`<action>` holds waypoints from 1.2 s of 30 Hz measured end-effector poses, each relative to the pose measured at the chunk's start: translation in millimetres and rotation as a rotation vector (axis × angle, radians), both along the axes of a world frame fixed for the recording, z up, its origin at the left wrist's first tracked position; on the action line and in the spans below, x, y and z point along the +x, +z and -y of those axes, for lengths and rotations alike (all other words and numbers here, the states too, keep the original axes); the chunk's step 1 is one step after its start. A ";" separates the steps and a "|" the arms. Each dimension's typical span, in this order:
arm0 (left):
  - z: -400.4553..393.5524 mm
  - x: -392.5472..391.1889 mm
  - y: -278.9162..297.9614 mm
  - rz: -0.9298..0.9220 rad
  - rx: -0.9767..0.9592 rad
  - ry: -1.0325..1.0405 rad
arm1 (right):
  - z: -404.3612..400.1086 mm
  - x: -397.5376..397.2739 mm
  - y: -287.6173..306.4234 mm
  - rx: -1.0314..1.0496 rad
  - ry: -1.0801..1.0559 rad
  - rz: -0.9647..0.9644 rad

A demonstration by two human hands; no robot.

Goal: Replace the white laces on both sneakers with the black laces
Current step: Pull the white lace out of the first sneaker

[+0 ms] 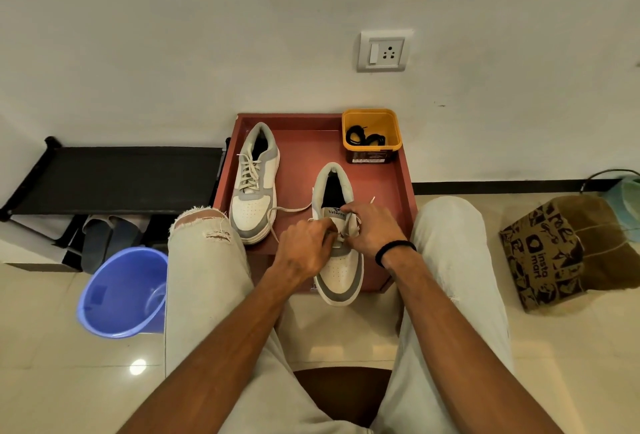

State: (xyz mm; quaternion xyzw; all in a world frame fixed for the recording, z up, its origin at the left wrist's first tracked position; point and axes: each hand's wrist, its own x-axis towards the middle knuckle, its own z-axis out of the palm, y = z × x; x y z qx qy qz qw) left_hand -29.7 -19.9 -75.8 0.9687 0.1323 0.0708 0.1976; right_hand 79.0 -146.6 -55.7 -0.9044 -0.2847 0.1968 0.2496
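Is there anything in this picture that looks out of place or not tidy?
Only small things. The near sneaker sticks out over the front edge of the red tray, and its white lace trails loose across the tray toward the other sneaker. Nothing looks spilled or broken.

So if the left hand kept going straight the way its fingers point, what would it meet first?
The left hand points up and right, already at the near sneaker. Going on, it would likely meet the right hand at the white lace, though depth is unclear.

One head-worn view, looking forward and down.
It sits close above the knees, facing the red tray (403, 187) and wall.
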 end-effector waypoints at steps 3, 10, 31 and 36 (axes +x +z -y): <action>-4.6 2.2 5.9 0.088 -0.085 0.060 | -0.1 0.9 0.0 0.001 0.002 0.009; -29.1 3.0 15.9 0.287 -0.370 0.562 | 0.7 1.2 4.7 -0.018 0.022 0.025; -4.0 4.1 4.9 0.068 -0.095 0.109 | 1.0 -1.0 5.7 -0.003 0.011 0.015; -22.8 4.3 12.7 0.171 -0.237 0.332 | 0.3 -0.6 5.1 -0.019 0.003 0.018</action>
